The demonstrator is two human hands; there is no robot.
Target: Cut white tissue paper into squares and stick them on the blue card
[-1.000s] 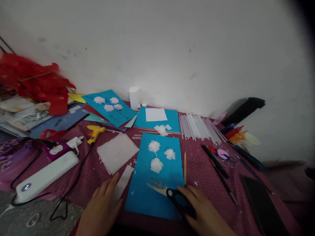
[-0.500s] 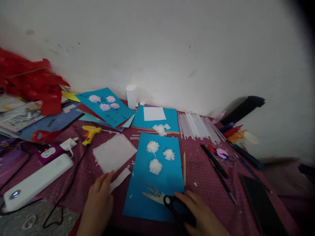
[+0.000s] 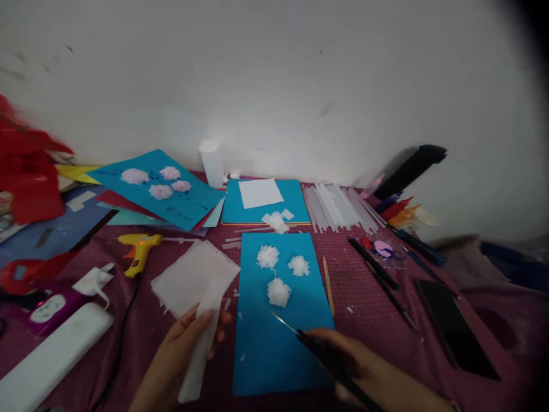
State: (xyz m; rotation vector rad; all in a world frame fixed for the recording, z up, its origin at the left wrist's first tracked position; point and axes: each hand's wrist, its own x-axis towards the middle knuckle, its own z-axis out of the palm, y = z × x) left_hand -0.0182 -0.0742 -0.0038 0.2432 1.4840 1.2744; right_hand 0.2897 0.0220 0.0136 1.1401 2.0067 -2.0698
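My left hand (image 3: pixel 195 332) pinches a strip of thin white paper (image 3: pixel 201 352), lifted off the table and slanting upright. In my right hand (image 3: pixel 351 360) is a pair of black-handled scissors (image 3: pixel 317 349), its blades seen edge-on and pointing up-left over a blue sheet (image 3: pixel 281 360). I cannot tell whether the blades are apart. Three fluffy white paper flowers (image 3: pixel 278 292) sit on the upper part of that sheet. Just beyond my left hand lies a stack of white paper squares (image 3: pixel 189 272).
A yellow glue gun (image 3: pixel 140 250) and a white power bank (image 3: pixel 55 357) lie at left. Behind are a blue card with pinkish flowers (image 3: pixel 160 191), small white paper squares (image 3: pixel 277 222) and glue sticks (image 3: pixel 338 206). Pens (image 3: pixel 377 266) and a phone (image 3: pixel 457 326) are at right.
My left hand has picked the white strip up off the table. My right hand has raised the scissors slightly and turned them edge-on. The whole view has shifted a little.
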